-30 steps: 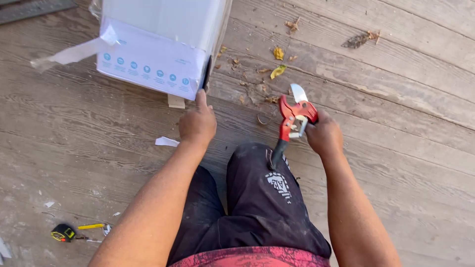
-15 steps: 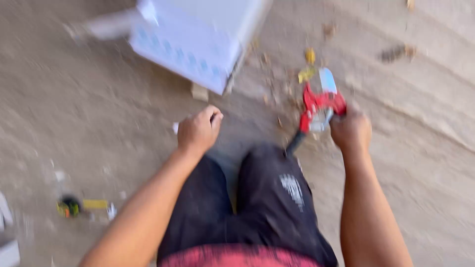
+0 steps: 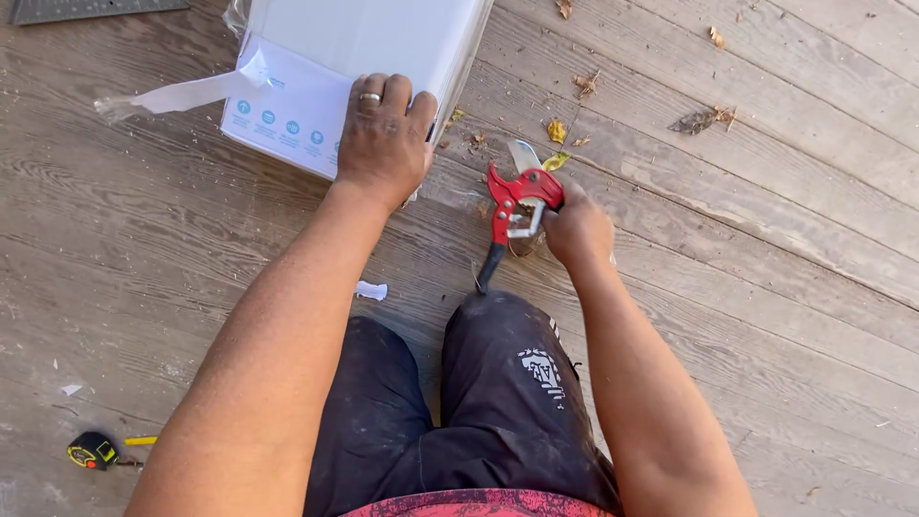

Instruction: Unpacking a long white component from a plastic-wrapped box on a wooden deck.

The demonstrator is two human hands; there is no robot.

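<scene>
On deck boards [image 3: 766, 287], my left hand [image 3: 383, 134] lies flat w/ fingers spread on white box [image 3: 354, 57]; right hand [image 3: 574, 230] grips red cutter [image 3: 512, 206] just right of box, blade pointing away.

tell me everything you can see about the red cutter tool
The red cutter is a hand tool with a red body, a grey metal blade pointing away from the person and a dark handle end pointing back toward the knee. It looks like painted metal. The right hand grips it from the right side, holding it low over the wooden deck, just right of the white box. Whether it touches the boards cannot be told.
</scene>
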